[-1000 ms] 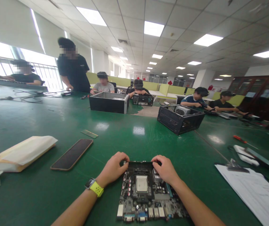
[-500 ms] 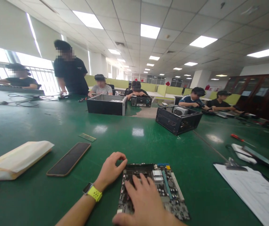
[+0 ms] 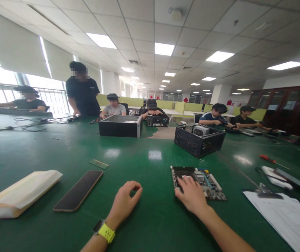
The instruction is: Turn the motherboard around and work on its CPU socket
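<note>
A computer motherboard (image 3: 208,180) lies flat on the green table (image 3: 150,217), right of centre. My right hand (image 3: 190,194) rests on its near left part with fingers stretched flat over it. My left hand (image 3: 123,204) hovers over bare table to the left of the board, apart from it. Its fingers are loosely curled, thumb and forefinger nearly meeting, with nothing seen in them. A yellow-strapped watch (image 3: 105,231) is on that wrist.
A dark phone (image 3: 79,190), a small green strip (image 3: 99,163) and a padded envelope (image 3: 21,194) lie left. Papers on a clipboard (image 3: 284,217), a white object (image 3: 273,173) and a red screwdriver (image 3: 269,160) lie right. Open computer cases (image 3: 198,140) (image 3: 120,126) stand farther back, with several people seated beyond.
The motherboard has slid away from me and to the right under my right hand. My left hand has come off the board's corner and now hangs over bare table.
</note>
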Tool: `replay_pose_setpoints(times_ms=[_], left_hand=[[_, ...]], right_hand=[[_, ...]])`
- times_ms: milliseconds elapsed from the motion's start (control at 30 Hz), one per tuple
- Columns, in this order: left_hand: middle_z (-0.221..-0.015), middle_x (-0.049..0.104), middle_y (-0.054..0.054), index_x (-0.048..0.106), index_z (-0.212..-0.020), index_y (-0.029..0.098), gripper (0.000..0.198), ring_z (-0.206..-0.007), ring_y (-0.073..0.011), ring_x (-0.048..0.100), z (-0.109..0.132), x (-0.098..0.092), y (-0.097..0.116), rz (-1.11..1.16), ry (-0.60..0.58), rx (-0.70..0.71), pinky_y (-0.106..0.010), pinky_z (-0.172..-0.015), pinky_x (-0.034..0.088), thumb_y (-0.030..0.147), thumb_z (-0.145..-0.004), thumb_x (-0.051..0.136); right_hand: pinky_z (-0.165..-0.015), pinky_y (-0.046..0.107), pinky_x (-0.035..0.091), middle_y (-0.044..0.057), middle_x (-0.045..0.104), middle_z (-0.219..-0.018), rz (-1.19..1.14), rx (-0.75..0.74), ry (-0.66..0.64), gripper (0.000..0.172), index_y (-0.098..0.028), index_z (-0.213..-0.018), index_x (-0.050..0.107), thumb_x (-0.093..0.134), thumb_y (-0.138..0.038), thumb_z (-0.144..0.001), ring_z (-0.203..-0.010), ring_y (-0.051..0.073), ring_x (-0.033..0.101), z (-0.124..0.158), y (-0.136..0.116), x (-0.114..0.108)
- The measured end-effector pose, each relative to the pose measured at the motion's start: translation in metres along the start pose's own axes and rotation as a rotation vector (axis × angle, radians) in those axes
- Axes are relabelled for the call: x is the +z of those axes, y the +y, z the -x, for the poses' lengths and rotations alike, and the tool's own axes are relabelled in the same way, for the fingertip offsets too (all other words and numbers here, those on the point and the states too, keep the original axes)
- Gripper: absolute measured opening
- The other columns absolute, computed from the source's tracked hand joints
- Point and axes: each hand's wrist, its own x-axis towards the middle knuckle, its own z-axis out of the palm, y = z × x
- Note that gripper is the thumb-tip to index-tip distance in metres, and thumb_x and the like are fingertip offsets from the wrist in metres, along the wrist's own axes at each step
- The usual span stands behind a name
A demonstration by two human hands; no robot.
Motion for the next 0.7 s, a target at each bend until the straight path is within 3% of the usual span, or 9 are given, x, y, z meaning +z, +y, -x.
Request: replay_pose_setpoints(times_ms=[133, 267, 367, 500, 600, 700], left_hand=[[-0.077, 0.065, -0.003, 0.062, -0.076, 0.02, 0.021, -0.074, -0.0191, 0.059, 0.0, 0.0, 0.001, 0.008, -0.009, 0.002, -0.03, -0.071, 0.047, 0.034, -0.085, 0.049], [-0.077, 0.065, -0.003, 0.062, -0.077, 0.021, 0.022, -0.074, -0.0191, 0.059, 0.0, 0.002, 0.002, 0.021, -0.032, -0.004, -0.031, -0.072, 0.047, 0.035, -0.086, 0.048], [-0.078, 0.065, -0.003, 0.062, -0.077, 0.021, 0.023, -0.075, -0.0191, 0.059, -0.001, 0.003, 0.003, 0.031, -0.034, -0.006, -0.031, -0.074, 0.048, 0.036, -0.086, 0.048], [-0.079, 0.065, -0.004, 0.062, -0.078, 0.02, 0.021, -0.076, -0.0192, 0.058, -0.002, 0.003, 0.005, 0.019, -0.049, 0.002, -0.031, -0.073, 0.048, 0.034, -0.087, 0.047], [-0.082, 0.065, -0.003, 0.061, -0.082, 0.02, 0.017, -0.079, -0.0193, 0.059, -0.001, 0.004, 0.005, 0.009, -0.075, 0.02, -0.031, -0.075, 0.048, 0.031, -0.086, 0.048], [-0.095, 0.065, -0.004, 0.062, -0.094, 0.022, 0.015, -0.091, -0.0208, 0.059, 0.0, 0.007, 0.004, 0.026, -0.112, 0.056, -0.034, -0.085, 0.048, 0.029, -0.083, 0.054]], right_hand=[[-0.099, 0.046, 0.028, 0.01, 0.051, -0.131, 0.083, 0.185, 0.017, 0.047, -0.022, -0.125, 0.054, 0.029, -0.039, -0.09, -0.124, 0.028, 0.039, -0.03, 0.066, 0.001], [-0.096, 0.041, 0.032, 0.007, 0.055, -0.127, 0.058, 0.18, 0.015, 0.045, -0.025, -0.123, 0.057, 0.028, -0.038, -0.091, -0.119, 0.026, 0.043, -0.031, 0.082, 0.0], [-0.088, 0.04, 0.036, 0.007, 0.062, -0.116, 0.014, 0.149, -0.011, 0.043, -0.026, -0.116, 0.063, 0.03, -0.04, -0.091, -0.105, 0.027, 0.051, -0.019, 0.058, -0.006], [-0.088, 0.041, 0.037, 0.009, 0.067, -0.104, -0.134, -0.03, -0.014, 0.044, -0.026, -0.108, 0.068, 0.034, -0.048, -0.089, -0.096, 0.027, 0.056, 0.016, 0.0, -0.017], [-0.087, 0.034, 0.041, 0.007, 0.067, -0.108, -0.398, -0.219, -0.03, 0.044, -0.025, -0.118, 0.061, 0.043, -0.049, -0.087, -0.096, 0.023, 0.059, 0.04, -0.04, -0.026], [-0.088, 0.029, 0.042, 0.004, 0.065, -0.113, -0.564, -0.299, 0.044, 0.038, -0.024, -0.115, 0.062, 0.046, -0.043, -0.087, -0.098, 0.019, 0.059, 0.044, -0.053, -0.032]])
